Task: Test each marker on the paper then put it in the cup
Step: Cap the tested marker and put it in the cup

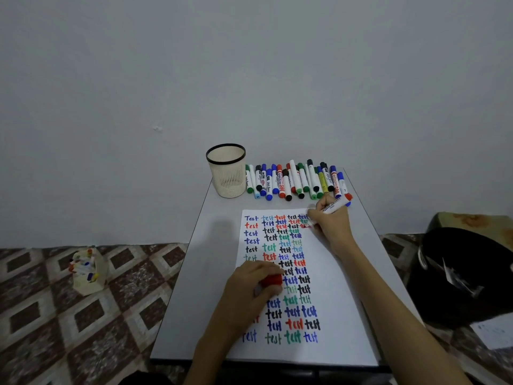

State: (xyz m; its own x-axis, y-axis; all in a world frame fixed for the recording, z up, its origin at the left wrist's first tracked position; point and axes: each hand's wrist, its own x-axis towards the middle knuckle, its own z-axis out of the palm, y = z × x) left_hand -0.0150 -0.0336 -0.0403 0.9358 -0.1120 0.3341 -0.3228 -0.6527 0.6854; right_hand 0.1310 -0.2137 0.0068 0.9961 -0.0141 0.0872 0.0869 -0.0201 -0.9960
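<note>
red-ended marker [334, 206] in right hand [330, 222]

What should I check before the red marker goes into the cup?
1. The right hand grips the red marker: ok.
2. The test word on the paper is finished: cannot tell, the hand hides the tip.
3. The red cap is ready in the left hand: ok.
4. The cap is back on the marker: not ok, it is off.
5. The cup stands upright with its mouth open: ok.
6. The row of markers lies beside the cup, not across its mouth: ok.
</note>
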